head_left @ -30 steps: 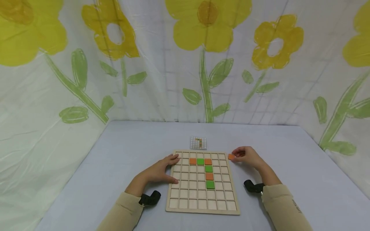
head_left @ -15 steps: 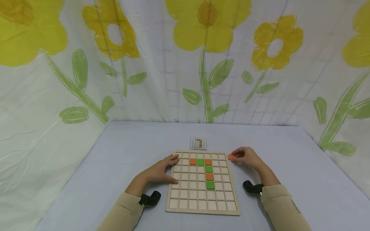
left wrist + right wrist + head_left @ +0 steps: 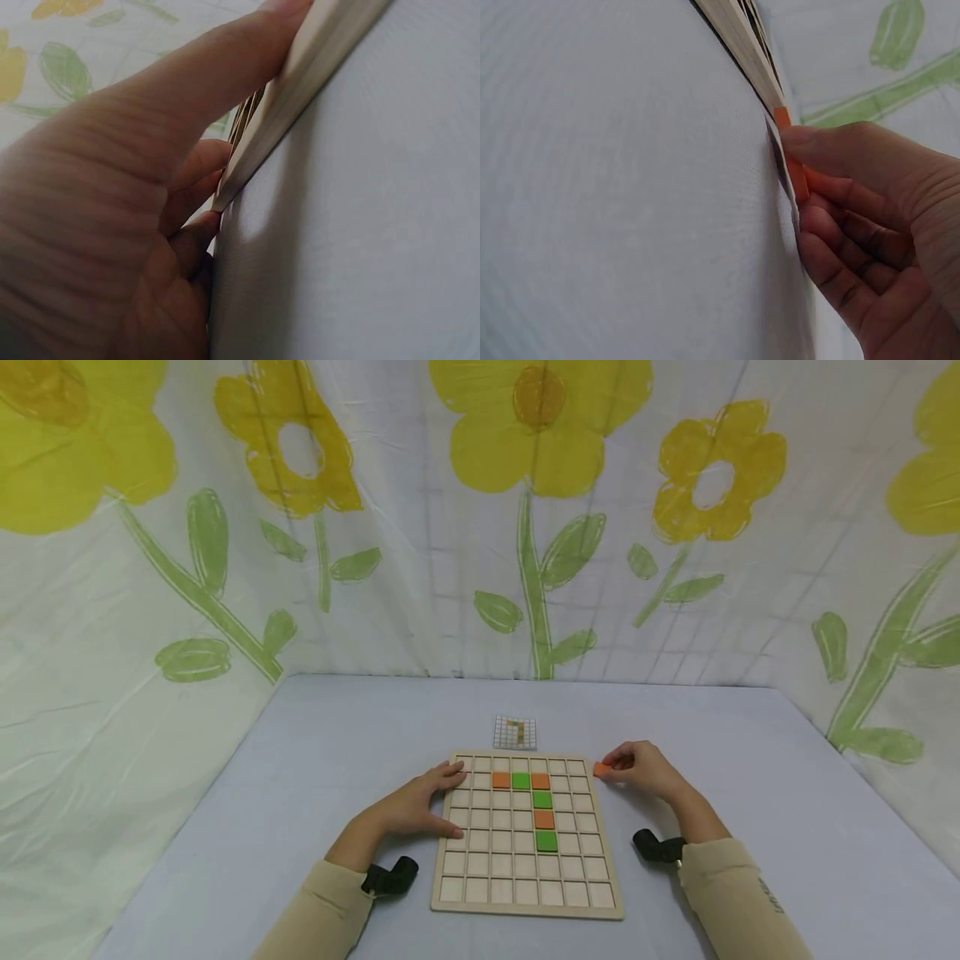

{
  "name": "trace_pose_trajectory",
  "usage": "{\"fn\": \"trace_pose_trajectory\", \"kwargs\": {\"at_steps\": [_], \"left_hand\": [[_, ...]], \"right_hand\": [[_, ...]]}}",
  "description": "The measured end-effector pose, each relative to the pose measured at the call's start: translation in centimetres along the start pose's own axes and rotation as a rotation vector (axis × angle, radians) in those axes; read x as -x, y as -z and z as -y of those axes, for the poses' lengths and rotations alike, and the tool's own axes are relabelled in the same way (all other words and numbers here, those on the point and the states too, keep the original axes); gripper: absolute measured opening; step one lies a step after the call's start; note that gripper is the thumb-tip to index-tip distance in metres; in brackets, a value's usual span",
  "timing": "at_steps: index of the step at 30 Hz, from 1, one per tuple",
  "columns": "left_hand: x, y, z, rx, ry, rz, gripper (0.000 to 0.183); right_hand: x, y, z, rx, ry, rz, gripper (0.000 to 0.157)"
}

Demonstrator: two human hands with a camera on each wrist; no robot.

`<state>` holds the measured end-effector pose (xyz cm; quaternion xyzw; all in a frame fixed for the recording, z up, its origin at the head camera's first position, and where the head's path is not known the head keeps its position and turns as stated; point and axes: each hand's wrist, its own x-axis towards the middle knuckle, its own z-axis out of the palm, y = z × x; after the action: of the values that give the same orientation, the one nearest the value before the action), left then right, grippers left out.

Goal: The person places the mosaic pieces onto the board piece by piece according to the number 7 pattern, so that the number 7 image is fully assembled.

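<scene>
A wooden grid board (image 3: 527, 911) lies on the table in the head view. Orange and green square tiles fill several cells: a short row near the top, then a column running down from its right end to a green tile (image 3: 547, 841). My left hand (image 3: 408, 802) rests on the board's left rim, thumb and fingers spread apart; the left wrist view has the thumb (image 3: 225, 60) over the edge. Just off the board's upper right corner, my right hand (image 3: 641, 768) pinches an orange tile (image 3: 793, 169) between thumb and fingers, low over the table.
Behind the board lies a small card (image 3: 515, 732) printed with a grid and a coloured pattern. A white cloth covers the table (image 3: 337, 718). A curtain (image 3: 420, 593) with painted yellow flowers hangs at the back. Black cameras (image 3: 658, 846) sit on both wrists.
The right hand and its orange tile have shifted only very slightly. The left hand, the board and the tiles on it stay as they were.
</scene>
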<state>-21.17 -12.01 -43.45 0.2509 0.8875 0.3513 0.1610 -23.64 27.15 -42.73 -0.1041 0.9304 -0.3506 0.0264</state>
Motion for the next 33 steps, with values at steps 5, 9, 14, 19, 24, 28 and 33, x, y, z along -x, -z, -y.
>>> {"fn": "trace_pose_trajectory", "kwargs": {"at_steps": [5,9,14,19,24,28,33], "left_hand": [[0.0,0.0,0.1,-0.01,-0.003,-0.003,0.091],[0.0,0.0,0.1,-0.011,0.003,-0.004,0.091],[0.0,-0.1,0.0,-0.003,0.006,-0.003,0.091],[-0.1,0.0,0.0,0.0,0.002,-0.002,0.091],[-0.1,0.0,0.0,-0.006,0.005,0.0,0.091],[-0.1,0.0,0.0,-0.01,0.005,0.001,0.091],[-0.1,0.0,0.0,-0.016,0.011,0.0,0.091]], "right_hand": [[0.3,0.2,0.5,0.002,0.007,0.015,0.023],[0.5,0.3,1.0,-0.003,0.021,0.036,0.022],[1.0,0.3,1.9,-0.023,0.029,0.059,0.025],[1.4,0.3,2.8,-0.041,0.048,0.096,0.024],[2.0,0.1,3.9,-0.042,0.092,0.151,0.025],[2.6,-0.3,4.9,-0.037,0.141,0.196,0.025],[3.4,-0.8,6.1,-0.031,0.193,0.24,0.021]]}}
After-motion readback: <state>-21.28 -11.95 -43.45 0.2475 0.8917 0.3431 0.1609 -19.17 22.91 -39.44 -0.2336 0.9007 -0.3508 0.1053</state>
